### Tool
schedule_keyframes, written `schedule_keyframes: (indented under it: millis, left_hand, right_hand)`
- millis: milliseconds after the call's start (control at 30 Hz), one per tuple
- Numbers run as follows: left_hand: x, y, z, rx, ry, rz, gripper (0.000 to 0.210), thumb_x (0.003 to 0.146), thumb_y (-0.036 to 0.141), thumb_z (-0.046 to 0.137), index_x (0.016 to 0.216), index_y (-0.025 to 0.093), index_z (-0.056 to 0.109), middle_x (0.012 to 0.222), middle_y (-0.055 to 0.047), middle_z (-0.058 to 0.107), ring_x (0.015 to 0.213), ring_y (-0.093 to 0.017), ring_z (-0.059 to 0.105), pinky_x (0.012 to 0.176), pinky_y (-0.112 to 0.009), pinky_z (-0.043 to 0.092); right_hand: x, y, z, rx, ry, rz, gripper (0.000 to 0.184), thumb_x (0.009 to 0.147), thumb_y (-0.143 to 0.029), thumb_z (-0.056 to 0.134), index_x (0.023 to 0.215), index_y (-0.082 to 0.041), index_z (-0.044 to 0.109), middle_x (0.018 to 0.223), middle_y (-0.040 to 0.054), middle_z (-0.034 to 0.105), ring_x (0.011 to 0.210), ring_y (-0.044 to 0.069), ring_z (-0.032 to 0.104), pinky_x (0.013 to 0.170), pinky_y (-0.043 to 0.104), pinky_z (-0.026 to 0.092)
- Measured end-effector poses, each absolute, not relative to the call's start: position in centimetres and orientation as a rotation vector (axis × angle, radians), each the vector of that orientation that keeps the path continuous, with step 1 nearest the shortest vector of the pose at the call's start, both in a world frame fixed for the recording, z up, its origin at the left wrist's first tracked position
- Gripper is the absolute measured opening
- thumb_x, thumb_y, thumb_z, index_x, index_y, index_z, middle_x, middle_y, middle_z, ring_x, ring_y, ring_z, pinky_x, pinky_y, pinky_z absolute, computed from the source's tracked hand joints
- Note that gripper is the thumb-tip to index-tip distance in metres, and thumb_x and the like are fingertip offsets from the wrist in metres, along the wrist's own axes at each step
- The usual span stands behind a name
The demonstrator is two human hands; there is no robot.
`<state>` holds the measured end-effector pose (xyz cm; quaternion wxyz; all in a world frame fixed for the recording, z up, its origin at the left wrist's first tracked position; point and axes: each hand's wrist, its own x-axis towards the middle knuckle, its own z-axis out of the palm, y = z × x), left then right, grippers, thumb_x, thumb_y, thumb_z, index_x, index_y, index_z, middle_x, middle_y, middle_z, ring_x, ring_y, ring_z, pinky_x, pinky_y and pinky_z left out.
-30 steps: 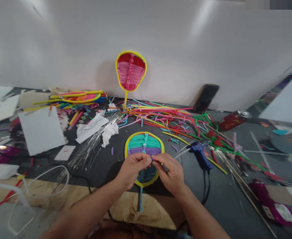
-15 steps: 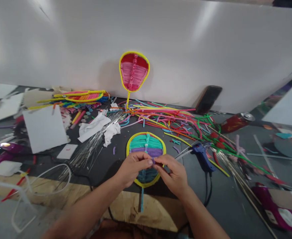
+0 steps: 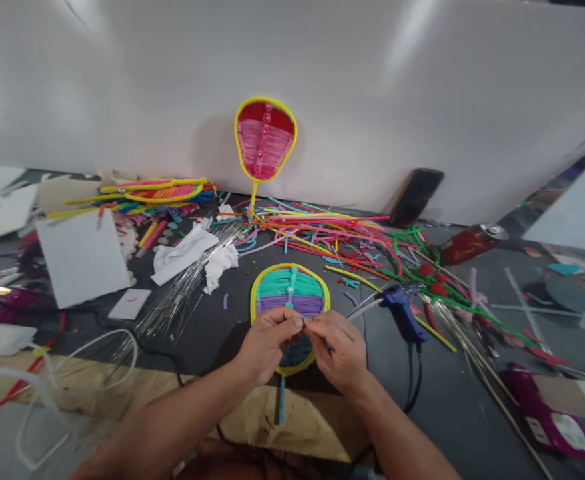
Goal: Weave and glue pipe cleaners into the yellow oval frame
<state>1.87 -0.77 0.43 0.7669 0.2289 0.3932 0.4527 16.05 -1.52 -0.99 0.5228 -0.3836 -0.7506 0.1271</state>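
Observation:
My left hand (image 3: 268, 340) and my right hand (image 3: 340, 347) meet fingertip to fingertip above a fan-shaped pipe-cleaner piece (image 3: 292, 283). Both are closed in a pinch on a small purple piece (image 3: 304, 321), mostly hidden by the fingers. The fan-shaped piece lies on the dark table, with a yellow rim, teal, purple and dark blue bands, and a row of beads down its middle. Its light-blue stem (image 3: 281, 400) points towards me. My hands cover its lower middle. A blue glue gun (image 3: 405, 317) rests to the right of my right hand.
A pink and red fan (image 3: 265, 140) stands against the white board. Loose pipe cleaners (image 3: 322, 230) spread behind my hands. Thin metal wires (image 3: 187, 287) and crumpled paper (image 3: 221, 265) lie left. A phone (image 3: 417, 197), a red can (image 3: 472, 243) and a purple tool (image 3: 547, 413) are on the right.
My fingers have turned and closed more tightly around the purple piece, so less of it shows. The whole view has shifted slightly.

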Motion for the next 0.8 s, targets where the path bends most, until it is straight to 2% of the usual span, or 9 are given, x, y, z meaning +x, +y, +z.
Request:
schedule_keyframes:
  millis: [300,467,667,800]
  left_hand:
    - [1.3,-0.3,0.3,0.707,0.955,0.936,0.033,0.062,0.045,0.078,0.066,0.013,0.07,0.062,-0.003,0.064,0.059,-0.01,0.05,0.058,-0.022,0.038]
    - [1.0,-0.2,0.5,0.771,0.924,0.92,0.028,0.06,0.036,0.081,0.074,0.013,0.072,0.069,-0.003,0.066,0.064,-0.011,0.053,0.062,-0.022,0.04]
    - [0.8,0.1,0.2,0.821,0.943,0.931,0.024,0.064,0.035,0.078,0.067,0.013,0.069,0.061,0.001,0.06,0.058,-0.008,0.047,0.058,-0.02,0.037]
    - [0.9,0.1,0.1,0.79,0.941,0.899,0.027,0.062,0.036,0.08,0.065,0.013,0.067,0.061,0.0,0.06,0.06,-0.01,0.05,0.06,-0.021,0.039]
  right_hand:
    - [16.5,-1.3,-0.9,-0.994,-1.689,0.471,0.017,0.082,-0.01,0.06,0.095,-0.021,0.063,0.08,0.0035,0.069,0.073,0.015,0.065,0.066,0.026,0.054]
    - [16.7,-1.4,-0.5,-0.992,-1.704,0.444,0.015,0.082,-0.011,0.06,0.093,-0.021,0.064,0.08,0.003,0.069,0.073,0.014,0.065,0.067,0.025,0.053]
    - [16.9,-1.3,-0.1,-1.028,-1.745,0.512,0.021,0.085,-0.017,0.057,0.105,-0.022,0.063,0.084,0.0043,0.069,0.075,0.015,0.065,0.068,0.028,0.054]
    - [16.8,-1.2,-0.3,-0.988,-1.75,0.499,0.02,0.085,-0.015,0.059,0.101,-0.023,0.067,0.084,0.0043,0.07,0.076,0.015,0.066,0.068,0.027,0.054]
